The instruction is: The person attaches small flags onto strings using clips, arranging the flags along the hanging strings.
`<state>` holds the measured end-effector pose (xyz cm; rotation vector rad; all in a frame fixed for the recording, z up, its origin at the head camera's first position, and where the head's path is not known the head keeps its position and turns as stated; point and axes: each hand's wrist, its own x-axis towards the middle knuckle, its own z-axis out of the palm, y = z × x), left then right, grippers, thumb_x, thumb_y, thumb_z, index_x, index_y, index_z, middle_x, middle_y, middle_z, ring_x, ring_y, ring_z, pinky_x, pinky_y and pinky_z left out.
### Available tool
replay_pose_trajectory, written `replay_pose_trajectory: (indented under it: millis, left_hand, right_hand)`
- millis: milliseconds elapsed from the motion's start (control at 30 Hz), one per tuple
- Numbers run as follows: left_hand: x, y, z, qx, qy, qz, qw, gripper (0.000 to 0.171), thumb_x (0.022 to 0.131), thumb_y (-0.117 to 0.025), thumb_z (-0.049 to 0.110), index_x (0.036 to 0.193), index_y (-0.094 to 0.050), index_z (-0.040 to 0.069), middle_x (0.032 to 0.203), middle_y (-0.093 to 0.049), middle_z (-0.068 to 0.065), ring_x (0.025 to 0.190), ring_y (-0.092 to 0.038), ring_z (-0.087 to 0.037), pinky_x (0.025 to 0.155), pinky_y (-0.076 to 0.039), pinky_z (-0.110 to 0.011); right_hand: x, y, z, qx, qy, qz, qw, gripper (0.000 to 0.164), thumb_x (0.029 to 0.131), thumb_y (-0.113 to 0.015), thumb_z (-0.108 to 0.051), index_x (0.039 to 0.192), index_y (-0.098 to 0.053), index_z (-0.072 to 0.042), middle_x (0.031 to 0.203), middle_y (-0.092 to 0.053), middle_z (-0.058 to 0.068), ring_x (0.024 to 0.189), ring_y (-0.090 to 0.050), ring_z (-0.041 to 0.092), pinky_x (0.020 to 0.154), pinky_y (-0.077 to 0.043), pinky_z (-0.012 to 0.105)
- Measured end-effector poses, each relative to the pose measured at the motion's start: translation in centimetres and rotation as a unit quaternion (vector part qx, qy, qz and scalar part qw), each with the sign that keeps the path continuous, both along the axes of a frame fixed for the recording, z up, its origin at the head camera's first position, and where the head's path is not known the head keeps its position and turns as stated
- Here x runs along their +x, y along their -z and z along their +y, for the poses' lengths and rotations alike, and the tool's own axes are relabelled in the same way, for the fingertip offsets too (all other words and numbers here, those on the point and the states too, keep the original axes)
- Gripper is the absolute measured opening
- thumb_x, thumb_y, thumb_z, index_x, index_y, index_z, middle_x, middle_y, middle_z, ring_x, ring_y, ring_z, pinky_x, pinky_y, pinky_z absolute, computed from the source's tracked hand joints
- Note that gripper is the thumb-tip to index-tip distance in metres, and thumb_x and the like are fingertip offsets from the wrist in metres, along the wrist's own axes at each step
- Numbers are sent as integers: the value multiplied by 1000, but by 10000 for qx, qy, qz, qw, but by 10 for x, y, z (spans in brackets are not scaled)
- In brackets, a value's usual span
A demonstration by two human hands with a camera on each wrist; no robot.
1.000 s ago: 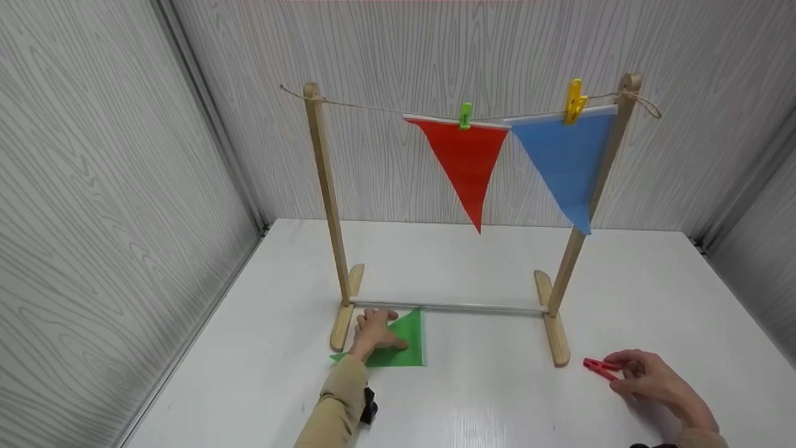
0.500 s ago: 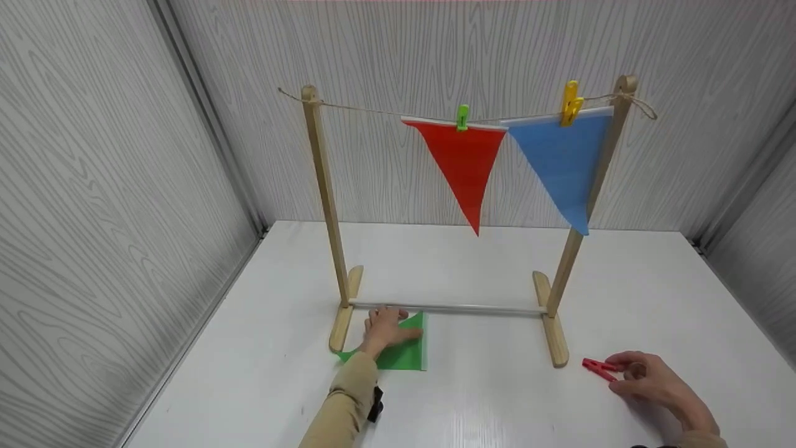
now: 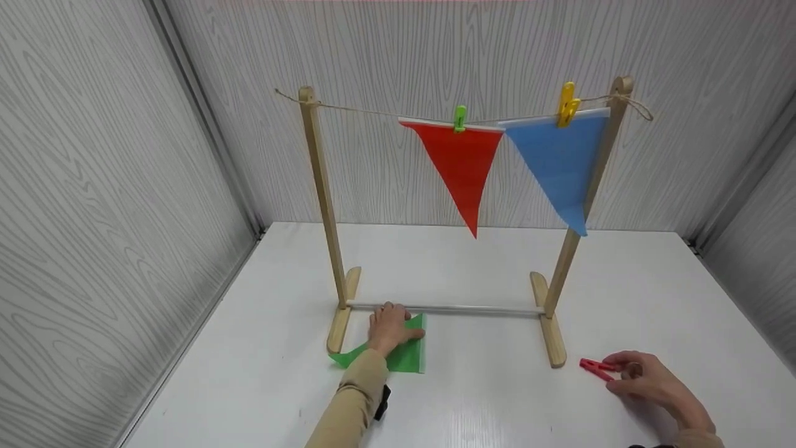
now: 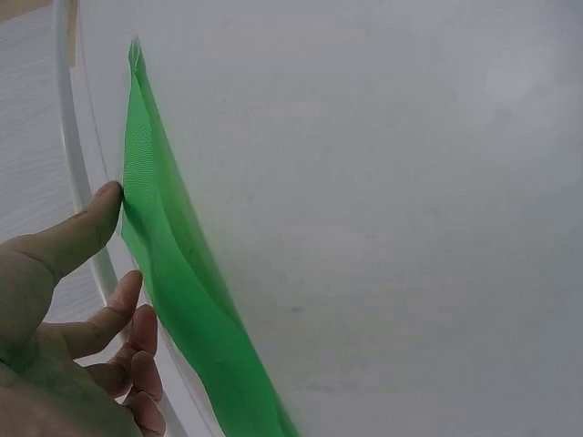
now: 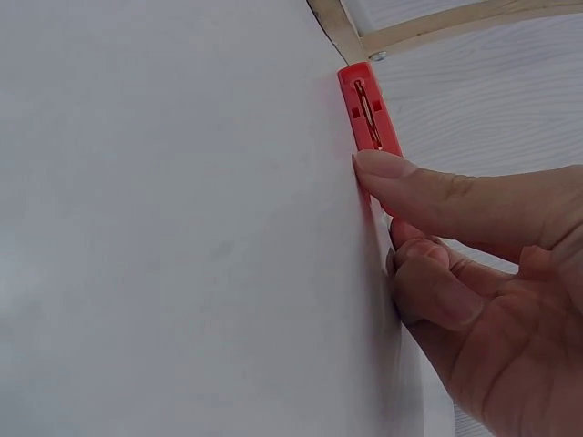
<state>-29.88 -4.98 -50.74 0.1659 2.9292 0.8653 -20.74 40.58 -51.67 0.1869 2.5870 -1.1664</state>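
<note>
A green pennant [image 3: 407, 359] with a white top band lies on the table before the wooden stand. My left hand [image 3: 390, 330] rests over it, thumb near the white band. In the left wrist view, the thumb [image 4: 86, 238] and forefinger tips meet the edge of the pennant [image 4: 196, 291], a gap between them. Off to the right, my right hand [image 3: 653, 379] pinches a red clothespin [image 3: 594, 367] between thumb and fingers, low over the table. Close up, the clothespin [image 5: 367, 105] shows its metal spring, its handle end partly hidden by the thumb.
A wooden stand [image 3: 322, 186] holds up a twine line [image 3: 357, 111]. From it hang a red pennant [image 3: 463, 162] on a green clothespin [image 3: 460, 118] and a blue pennant [image 3: 559, 162] on a yellow clothespin [image 3: 567, 107]. A white rod [image 3: 472, 308] joins the feet.
My left hand has slid right across the green pennant, its thumb moving up to the white band. The right hand keeps its pinch on the red clothespin, almost still.
</note>
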Motion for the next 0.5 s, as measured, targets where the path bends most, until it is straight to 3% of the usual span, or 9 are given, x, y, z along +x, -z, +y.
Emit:
replay_pose_trajectory:
  millis: [300,500]
  left_hand:
    - [2,2,2,206,-94,179,9996,36,83,-84,23,105,-69,-1,108,-64,-16,104,-53,-35,95,-42,-48]
    - [0,4,5,236,-198,407,9987,27,80,-86,19,95,-74,1,102,-73,-13,99,-62,-35,91,-48,-47]
  right_hand:
    - [0,1,0,67,9,-27,10000,53,88,-77,-14,131,-56,8,101,-58,7,89,-47,20,65,-42,26]
    - [2,-1,2,-116,-126,-8,9999,55,86,-78,-11,130,-54,11,85,-52,2,75,-49,15,59,-45,24]
